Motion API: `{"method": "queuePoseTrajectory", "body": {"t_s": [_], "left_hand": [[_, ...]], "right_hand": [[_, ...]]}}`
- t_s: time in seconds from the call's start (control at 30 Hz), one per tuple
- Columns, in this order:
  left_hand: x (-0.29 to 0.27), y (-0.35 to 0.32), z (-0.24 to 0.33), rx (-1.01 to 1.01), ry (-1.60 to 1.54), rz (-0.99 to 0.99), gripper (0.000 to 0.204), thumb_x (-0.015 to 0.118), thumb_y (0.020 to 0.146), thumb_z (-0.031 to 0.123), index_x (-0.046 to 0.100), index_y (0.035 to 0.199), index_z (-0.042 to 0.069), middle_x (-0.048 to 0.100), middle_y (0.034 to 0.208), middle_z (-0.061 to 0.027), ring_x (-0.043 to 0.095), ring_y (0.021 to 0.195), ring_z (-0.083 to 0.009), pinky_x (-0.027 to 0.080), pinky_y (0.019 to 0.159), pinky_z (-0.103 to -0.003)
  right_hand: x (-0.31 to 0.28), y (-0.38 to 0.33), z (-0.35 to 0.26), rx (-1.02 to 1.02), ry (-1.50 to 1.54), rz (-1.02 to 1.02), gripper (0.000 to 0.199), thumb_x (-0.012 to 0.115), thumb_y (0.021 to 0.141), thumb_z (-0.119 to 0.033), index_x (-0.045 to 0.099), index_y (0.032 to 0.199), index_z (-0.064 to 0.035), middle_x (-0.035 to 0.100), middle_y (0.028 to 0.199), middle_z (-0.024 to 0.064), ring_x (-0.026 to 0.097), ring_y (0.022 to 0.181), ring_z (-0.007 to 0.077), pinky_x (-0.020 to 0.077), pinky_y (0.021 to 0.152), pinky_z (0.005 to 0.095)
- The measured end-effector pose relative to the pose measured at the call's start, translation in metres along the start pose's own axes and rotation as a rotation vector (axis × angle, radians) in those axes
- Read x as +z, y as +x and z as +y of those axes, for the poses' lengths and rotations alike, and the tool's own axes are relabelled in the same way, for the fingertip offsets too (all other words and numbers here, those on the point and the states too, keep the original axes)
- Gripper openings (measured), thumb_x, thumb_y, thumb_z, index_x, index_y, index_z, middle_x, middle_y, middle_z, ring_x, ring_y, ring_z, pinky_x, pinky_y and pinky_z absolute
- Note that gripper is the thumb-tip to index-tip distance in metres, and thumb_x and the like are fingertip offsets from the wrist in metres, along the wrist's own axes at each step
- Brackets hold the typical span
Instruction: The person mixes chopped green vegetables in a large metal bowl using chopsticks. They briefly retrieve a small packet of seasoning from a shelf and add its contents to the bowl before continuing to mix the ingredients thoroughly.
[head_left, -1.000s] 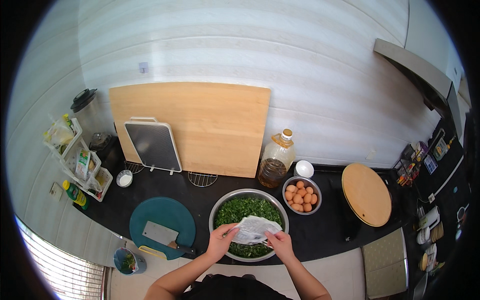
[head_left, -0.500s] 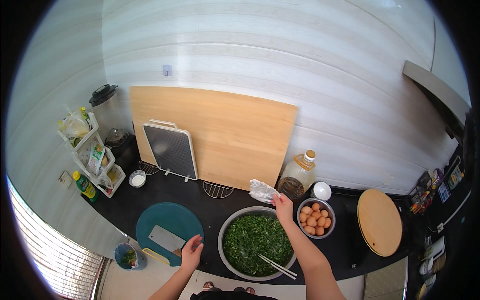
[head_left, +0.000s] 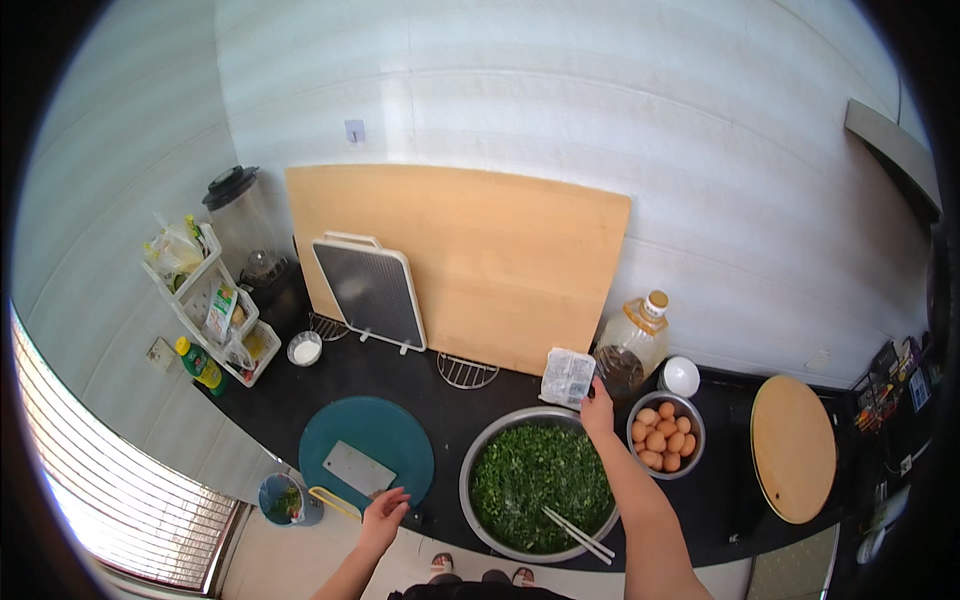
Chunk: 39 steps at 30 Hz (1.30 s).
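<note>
Packet (head_left: 567, 376) near oil jug (head_left: 628, 345) and greens (head_left: 532, 478)

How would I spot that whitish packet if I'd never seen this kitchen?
Find the large wooden board leaning against the wall, then the steel bowl of chopped greens before it. Between them, at the right hand, is the packet: whitish, crinkled and flat, unlike the upright jug beside it.

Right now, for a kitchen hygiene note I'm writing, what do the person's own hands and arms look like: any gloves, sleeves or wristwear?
The left hand and right hand are bare, without gloves. The forearms show no sleeves, and I see no watch or bracelet. Any rings would be too small to tell.
</note>
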<state>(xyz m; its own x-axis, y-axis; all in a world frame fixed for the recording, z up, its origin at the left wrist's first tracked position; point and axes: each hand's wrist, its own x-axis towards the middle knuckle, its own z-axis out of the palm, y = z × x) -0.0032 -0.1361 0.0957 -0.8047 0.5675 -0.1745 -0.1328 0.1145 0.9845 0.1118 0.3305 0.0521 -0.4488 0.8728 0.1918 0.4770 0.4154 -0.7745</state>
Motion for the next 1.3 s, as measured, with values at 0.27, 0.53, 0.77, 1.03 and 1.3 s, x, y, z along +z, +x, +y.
{"method": "queuePoseTrajectory", "body": {"t_s": [0.27, 0.53, 0.77, 1.03, 1.3], "left_hand": [[0.039, 0.003, -0.044, -0.192, 0.381, -0.193, 0.049, 0.066, 0.082, 0.018, 0.049, 0.125, 0.001, 0.063, 0.107, -0.0122, 0.059, 0.095, -0.0152, 0.048, 0.083, -0.028], [0.095, 0.008, -0.070, -0.075, 0.503, -0.345, 0.057, 0.072, 0.077, 0.026, 0.047, 0.117, -0.006, 0.065, 0.094, -0.0168, 0.064, 0.084, -0.0237, 0.051, 0.074, -0.034], [0.105, 0.009, -0.102, -0.061, 0.533, -0.192, 0.047, 0.065, 0.080, 0.014, 0.039, 0.116, -0.002, 0.062, 0.094, -0.0214, 0.064, 0.082, -0.0311, 0.052, 0.067, -0.042], [0.137, -0.011, -0.063, -0.496, 0.383, -0.134, 0.072, 0.052, 0.090, 0.016, 0.002, 0.141, 0.010, 0.059, 0.097, -0.0265, 0.064, 0.074, -0.0343, 0.055, 0.053, -0.045], [0.160, 0.017, -0.100, -0.717, 0.596, -0.011, 0.083, 0.056, 0.088, 0.024, -0.004, 0.144, 0.018, 0.038, 0.126, -0.0132, 0.057, 0.092, -0.0387, 0.053, 0.058, -0.050]], "right_hand": [[-0.177, -0.164, -0.006, -0.235, -0.481, 0.118, 0.022, 0.062, 0.079, -0.007, 0.059, 0.101, -0.0037, 0.061, 0.081, 0.0132, 0.061, 0.074, 0.0275, 0.0486, 0.065, 0.0376], [-0.173, -0.317, 0.043, 0.172, 0.031, -0.480, 0.085, 0.086, 0.062, -0.028, 0.031, 0.123, -0.0060, 0.058, 0.074, 0.0049, 0.057, 0.063, 0.0112, 0.0496, 0.058, 0.0270], [-0.118, -0.271, -0.002, 0.144, 0.616, -0.033, 0.016, 0.066, 0.083, -0.008, 0.052, 0.090, -0.0038, 0.055, 0.072, -0.0003, 0.047, 0.053, 0.0055, 0.0380, 0.045, 0.0203], [-0.077, -0.209, -0.028, 0.314, 0.666, -0.055, 0.019, 0.066, 0.085, -0.020, 0.059, 0.080, -0.0028, 0.057, 0.065, 0.0013, 0.053, 0.053, 0.0072, 0.0438, 0.045, 0.0214], [-0.140, -0.206, -0.042, 0.279, 0.590, -0.154, 0.023, 0.060, 0.088, -0.017, 0.064, 0.096, 0.0051, 0.063, 0.072, 0.0053, 0.060, 0.059, 0.0110, 0.0485, 0.051, 0.0231]]}}
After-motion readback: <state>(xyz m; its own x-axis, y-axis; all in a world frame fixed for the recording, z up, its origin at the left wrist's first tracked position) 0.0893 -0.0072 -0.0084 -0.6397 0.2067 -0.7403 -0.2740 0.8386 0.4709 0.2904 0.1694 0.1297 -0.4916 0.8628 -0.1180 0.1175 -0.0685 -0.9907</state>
